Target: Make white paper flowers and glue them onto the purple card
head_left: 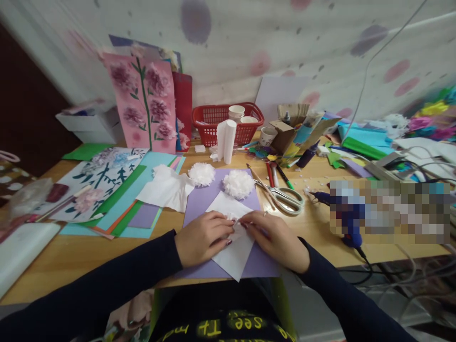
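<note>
My left hand (204,237) and my right hand (276,240) both press and pinch a white tissue sheet (230,254) lying on a purple paper sheet (208,199) at the table's front edge. The fingertips meet at a small fold near the sheet's middle. Two white fluffy tissue flowers (201,174) (238,184) rest on the purple sheet just beyond my hands. A crumpled white tissue piece (166,189) lies to the left of them.
Scissors (285,197) and pens lie right of the purple sheet. A blue glue gun (347,223) sits further right. A red basket (228,124) with paper cups, a white roll (226,141), a pink flower picture (144,102) and stacked coloured papers (117,199) stand behind and left.
</note>
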`<state>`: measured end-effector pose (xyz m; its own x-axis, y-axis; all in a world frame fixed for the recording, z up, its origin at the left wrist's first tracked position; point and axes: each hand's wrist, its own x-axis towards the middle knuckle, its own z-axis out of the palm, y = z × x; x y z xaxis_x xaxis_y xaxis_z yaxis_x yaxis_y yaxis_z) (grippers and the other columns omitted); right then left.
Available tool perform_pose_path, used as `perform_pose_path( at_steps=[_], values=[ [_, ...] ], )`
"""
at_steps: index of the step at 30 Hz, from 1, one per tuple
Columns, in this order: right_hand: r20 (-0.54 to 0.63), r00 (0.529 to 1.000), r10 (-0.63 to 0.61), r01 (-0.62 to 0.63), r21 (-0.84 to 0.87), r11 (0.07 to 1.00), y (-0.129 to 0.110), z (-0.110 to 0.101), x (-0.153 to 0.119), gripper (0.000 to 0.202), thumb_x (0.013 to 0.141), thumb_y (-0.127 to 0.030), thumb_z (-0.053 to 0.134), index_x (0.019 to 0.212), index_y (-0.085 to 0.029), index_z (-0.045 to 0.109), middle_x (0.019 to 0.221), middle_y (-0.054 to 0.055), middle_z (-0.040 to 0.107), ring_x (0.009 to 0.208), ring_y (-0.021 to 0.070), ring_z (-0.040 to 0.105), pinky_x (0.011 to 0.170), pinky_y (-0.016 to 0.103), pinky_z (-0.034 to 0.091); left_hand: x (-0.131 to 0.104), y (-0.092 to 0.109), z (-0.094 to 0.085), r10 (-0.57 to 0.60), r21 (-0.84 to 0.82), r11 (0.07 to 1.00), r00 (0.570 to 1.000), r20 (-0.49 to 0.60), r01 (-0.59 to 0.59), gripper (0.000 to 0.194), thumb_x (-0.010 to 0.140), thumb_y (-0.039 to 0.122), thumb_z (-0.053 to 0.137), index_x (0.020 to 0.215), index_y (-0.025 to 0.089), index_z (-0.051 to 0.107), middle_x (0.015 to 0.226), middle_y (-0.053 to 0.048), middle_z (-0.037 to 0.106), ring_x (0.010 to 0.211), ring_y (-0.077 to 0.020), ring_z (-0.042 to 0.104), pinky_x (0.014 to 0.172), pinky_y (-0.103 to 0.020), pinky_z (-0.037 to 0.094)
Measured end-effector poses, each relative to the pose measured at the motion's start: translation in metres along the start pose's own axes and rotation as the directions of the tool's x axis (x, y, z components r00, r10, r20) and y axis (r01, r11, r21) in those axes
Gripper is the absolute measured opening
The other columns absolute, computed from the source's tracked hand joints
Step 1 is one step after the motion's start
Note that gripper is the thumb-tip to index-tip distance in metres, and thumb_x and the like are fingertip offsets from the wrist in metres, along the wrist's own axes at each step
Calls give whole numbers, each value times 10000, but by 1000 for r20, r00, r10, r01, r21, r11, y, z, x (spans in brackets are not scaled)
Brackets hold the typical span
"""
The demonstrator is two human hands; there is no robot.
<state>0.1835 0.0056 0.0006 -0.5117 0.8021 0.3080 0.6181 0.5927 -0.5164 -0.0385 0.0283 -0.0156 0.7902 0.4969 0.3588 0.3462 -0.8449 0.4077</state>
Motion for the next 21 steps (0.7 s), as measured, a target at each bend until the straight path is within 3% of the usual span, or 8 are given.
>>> perform_pose_path(
  at_steps=[3, 9, 15, 18, 21],
  values=[
    [-35, 974, 226, -227, -60, 972, -2, 4, 5, 96, 860, -188, 541, 917, -178, 618, 784, 36, 661, 646, 143, 628, 603, 260, 479, 0, -1, 1, 65, 67, 996, 998, -13, -64, 224, 916, 194, 474, 1033, 127, 654, 1092, -103, 693, 1049, -197, 585, 957, -385, 480],
    [-33, 960, 278, -280, -137, 950, -8, 14, 16, 122, 800, -126, 579, 910, -176, 563, 715, 0, 651, 622, 142, 610, 583, 246, 425, 0, 0, 2, 133, 138, 982, 991, -19, -129, 238, 933, 190, 450, 1036, 106, 647, 1065, -104, 689, 1035, -190, 595, 982, -367, 479],
    [-85, 975, 204, -220, -265, 939, -24, 25, 13, 117, 847, -95, 497, 924, -170, 543, 775, 44, 651, 671, 181, 618, 602, 280, 435, -1, 3, 2, 29, 100, 995, 999, 18, -30, 237, 935, 209, 432, 1021, 116, 632, 1069, -139, 623, 1037, -229, 572, 910, -386, 513],
    [-50, 985, 165, -172, -194, 966, -27, 22, 6, 93, 880, -124, 478, 909, -181, 547, 783, 42, 657, 712, 183, 626, 642, 288, 466, -2, -1, -4, 4, 11, 1000, 999, 36, -4, 204, 911, 213, 482, 1000, 115, 637, 1119, -149, 596, 1038, -231, 578, 912, -374, 506],
    [6, 991, 133, -132, -103, 986, -25, 13, -2, 98, 872, -204, 546, 966, -194, 576, 862, 53, 673, 818, 192, 635, 715, 304, 501, -3, -10, -14, 30, -113, 993, 996, 82, -20, 270, 854, 164, 553, 1116, 116, 597, 1151, -138, 616, 1067, -217, 591, 966, -381, 468]
  ],
)
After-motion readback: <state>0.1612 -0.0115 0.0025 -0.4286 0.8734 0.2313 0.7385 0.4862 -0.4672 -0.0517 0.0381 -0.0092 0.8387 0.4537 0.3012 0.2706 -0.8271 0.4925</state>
